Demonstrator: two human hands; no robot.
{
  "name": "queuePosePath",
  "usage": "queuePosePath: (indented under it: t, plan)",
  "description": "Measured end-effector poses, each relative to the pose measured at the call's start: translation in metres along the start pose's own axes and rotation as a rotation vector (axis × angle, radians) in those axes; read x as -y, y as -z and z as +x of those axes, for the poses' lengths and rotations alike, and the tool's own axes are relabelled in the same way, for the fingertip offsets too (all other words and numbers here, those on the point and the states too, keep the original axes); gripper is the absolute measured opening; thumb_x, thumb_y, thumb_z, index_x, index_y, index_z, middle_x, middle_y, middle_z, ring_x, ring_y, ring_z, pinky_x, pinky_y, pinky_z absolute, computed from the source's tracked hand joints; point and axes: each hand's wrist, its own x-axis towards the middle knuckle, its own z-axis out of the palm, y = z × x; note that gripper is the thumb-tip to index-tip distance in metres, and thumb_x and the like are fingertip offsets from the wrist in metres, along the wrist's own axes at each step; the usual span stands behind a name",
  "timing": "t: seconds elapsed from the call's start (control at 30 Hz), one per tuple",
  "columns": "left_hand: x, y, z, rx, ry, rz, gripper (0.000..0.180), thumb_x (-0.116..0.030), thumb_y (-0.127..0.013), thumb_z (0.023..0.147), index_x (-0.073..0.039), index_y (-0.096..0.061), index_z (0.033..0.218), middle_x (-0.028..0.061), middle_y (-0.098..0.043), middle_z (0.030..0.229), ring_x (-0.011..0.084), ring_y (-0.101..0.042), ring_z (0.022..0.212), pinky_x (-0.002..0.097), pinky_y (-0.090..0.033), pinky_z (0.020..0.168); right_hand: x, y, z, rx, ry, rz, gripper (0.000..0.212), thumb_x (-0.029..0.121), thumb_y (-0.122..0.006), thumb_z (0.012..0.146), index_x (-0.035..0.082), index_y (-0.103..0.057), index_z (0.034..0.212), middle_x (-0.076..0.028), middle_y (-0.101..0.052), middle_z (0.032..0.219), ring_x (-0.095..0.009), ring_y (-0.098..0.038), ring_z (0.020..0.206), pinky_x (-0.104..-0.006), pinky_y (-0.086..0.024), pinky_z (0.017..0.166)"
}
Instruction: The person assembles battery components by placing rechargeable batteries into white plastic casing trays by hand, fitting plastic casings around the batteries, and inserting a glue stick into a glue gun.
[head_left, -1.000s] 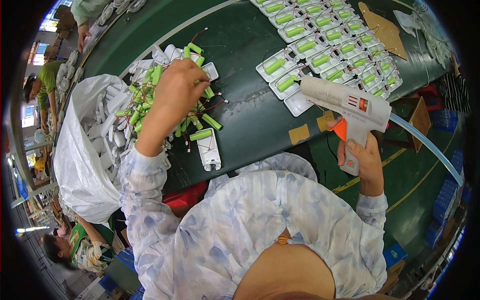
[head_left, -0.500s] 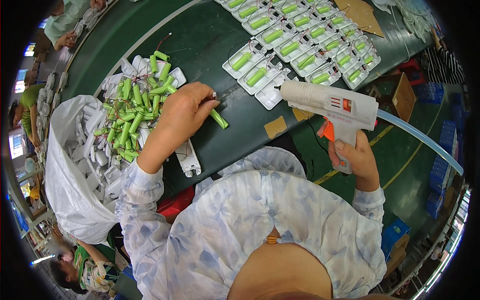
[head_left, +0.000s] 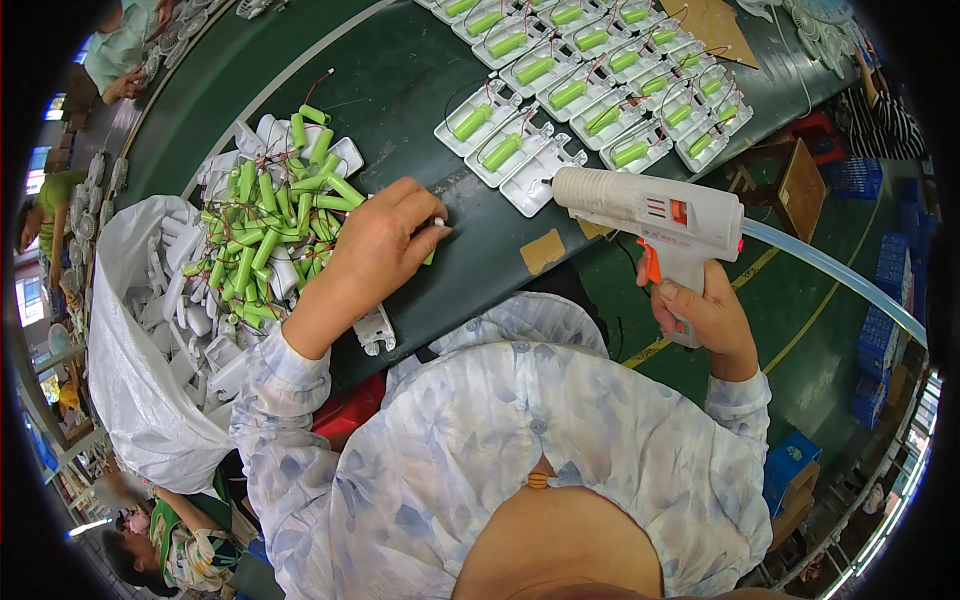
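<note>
My left hand (head_left: 385, 240) is closed over the dark green bench, pinching a small white piece at the fingertips. A green battery cell (head_left: 430, 258) shows just under those fingers, mostly hidden by them. In my right hand (head_left: 710, 318) is a white glue gun (head_left: 655, 212) with an orange trigger and a clear glue stick (head_left: 850, 268) out its back. Its nozzle points left, close to a white plastic housing (head_left: 522, 192) without a cell. Several white housings (head_left: 600, 95) with green cells and thin wires lie in rows beyond it.
Left of my left hand, a heap of green cells (head_left: 265, 235) lies on white parts beside a white sack (head_left: 140, 330) of plastic pieces. A housing (head_left: 374, 332) sits near the bench edge. Cardboard (head_left: 542, 252) lies by the front edge. Other people work at the left.
My left hand has shifted slightly right and down, and now covers most of the green cell beneath it. The glue gun has moved slightly left.
</note>
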Motion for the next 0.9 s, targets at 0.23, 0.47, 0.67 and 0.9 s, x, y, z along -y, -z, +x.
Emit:
queuePosePath:
  t: [0.23, 0.47, 0.67, 0.9]
  plan:
    - [0.002, -0.011, -0.004, -0.092, 0.092, 0.078, 0.015, -0.010, -0.072, 0.082, -0.003, -0.069, 0.094, 0.0126, -0.061, 0.089, 0.0336, -0.063, 0.078, 0.0419, -0.050, 0.067, 0.000, -0.003, -0.001, -0.037, 0.056, 0.033, 0.045, 0.026, -0.063, 0.091, -0.004, -0.052, 0.123, -0.010, -0.064, 0.103, -0.010, -0.054, 0.057, -0.0247, -0.043, 0.052]
    - [-0.002, 0.003, 0.002, -0.019, 0.057, 0.099, 0.012, -0.006, -0.071, 0.084, 0.000, -0.070, 0.093, 0.0139, -0.065, 0.080, 0.0322, -0.064, 0.071, 0.0380, -0.051, 0.063, -0.002, -0.002, 0.001, -0.015, 0.104, 0.057, 0.050, 0.024, -0.063, 0.090, -0.005, -0.051, 0.129, -0.013, -0.063, 0.123, -0.011, -0.057, 0.060, -0.0258, -0.047, 0.054]
    - [-0.039, -0.006, 0.069, -0.311, -0.293, 0.094, 0.010, -0.002, -0.074, 0.077, -0.001, -0.068, 0.086, 0.0119, -0.067, 0.095, 0.0295, -0.065, 0.087, 0.0383, -0.051, 0.071, -0.009, -0.003, -0.004, -0.028, 0.118, 0.120, 0.053, 0.022, -0.063, 0.089, -0.005, -0.047, 0.132, -0.015, -0.061, 0.125, -0.011, -0.057, 0.061, -0.0255, -0.048, 0.054]
    - [-0.032, -0.052, 0.104, -0.291, -0.354, 0.359, 0.015, -0.007, -0.078, 0.068, -0.008, -0.068, 0.080, 0.0096, -0.057, 0.135, 0.0327, -0.045, 0.135, 0.0581, -0.035, 0.108, -0.010, -0.004, -0.007, -0.039, 0.127, 0.163, 0.055, 0.020, -0.063, 0.089, -0.005, -0.045, 0.134, -0.016, -0.061, 0.127, -0.012, -0.057, 0.061, -0.0259, -0.049, 0.055]
